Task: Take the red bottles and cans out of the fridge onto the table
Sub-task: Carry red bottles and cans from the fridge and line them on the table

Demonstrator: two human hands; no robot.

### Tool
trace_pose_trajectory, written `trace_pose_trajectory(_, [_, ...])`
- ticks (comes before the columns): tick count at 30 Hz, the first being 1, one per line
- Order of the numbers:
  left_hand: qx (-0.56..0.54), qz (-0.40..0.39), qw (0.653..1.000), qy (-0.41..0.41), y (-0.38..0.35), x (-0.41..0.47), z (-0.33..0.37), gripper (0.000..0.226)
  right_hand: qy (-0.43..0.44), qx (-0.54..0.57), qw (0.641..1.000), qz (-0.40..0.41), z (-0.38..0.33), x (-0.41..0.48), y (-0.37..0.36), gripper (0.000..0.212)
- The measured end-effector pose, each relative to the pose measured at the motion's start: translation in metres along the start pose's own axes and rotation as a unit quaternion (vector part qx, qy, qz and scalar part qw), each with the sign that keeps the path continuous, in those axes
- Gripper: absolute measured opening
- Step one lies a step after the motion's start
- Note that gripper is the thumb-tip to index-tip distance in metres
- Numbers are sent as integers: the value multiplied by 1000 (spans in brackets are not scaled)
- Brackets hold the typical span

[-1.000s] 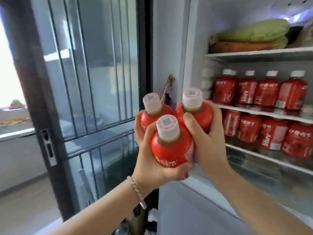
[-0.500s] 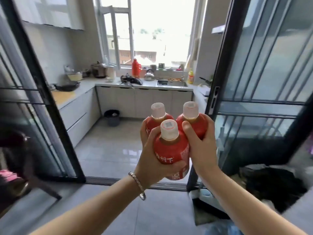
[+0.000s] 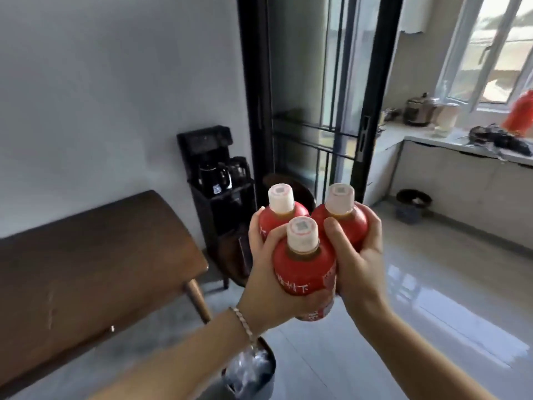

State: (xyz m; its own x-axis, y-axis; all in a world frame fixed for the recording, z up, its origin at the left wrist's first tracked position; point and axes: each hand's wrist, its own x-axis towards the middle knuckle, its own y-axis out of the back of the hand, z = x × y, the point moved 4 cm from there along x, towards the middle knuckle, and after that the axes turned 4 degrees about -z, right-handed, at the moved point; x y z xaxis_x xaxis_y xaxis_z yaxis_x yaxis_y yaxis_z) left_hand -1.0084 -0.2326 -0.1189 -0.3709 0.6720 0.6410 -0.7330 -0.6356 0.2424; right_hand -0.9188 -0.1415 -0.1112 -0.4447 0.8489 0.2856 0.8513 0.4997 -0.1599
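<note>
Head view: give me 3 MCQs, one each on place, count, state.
1. Where is the wooden table?
A. to the left of the hands
B. to the right of the hands
C. under the window

2. How many red bottles are held?
A. two
B. three
C. four

3. How are the bottles' caps?
A. all off
B. one off
C. all on

Answers:
1 A, the table lies left of the left hand.
2 B, the front bottle, left rear bottle and right rear bottle sit clasped between the left hand and right hand.
3 C, each shows a white cap.
</note>
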Motion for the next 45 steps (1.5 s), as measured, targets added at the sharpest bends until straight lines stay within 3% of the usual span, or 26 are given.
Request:
trace_pose_trajectory(11, [118, 203, 968, 88, 190, 3, -97, 80, -49, 54, 960, -270, 75, 69, -242, 39])
trace_pose_trajectory(19, [193, 288, 928, 139, 306, -17, -161, 83, -88, 64, 922, -370, 142, 72, -388, 47])
trace_pose_trajectory(24, [232, 285, 914, 174, 393, -30, -231, 77, -113, 65, 914, -384, 198, 77, -483, 45])
trace_pose_trajectory(32, [214, 243, 919, 225, 528, -14, -360, 78, -177, 37, 917, -355, 293, 114, -635, 37])
trace_pose_trajectory(45, [208, 240, 892, 322, 621, 8, -614, 81, -292, -39, 886, -359, 513, 224, -775, 35])
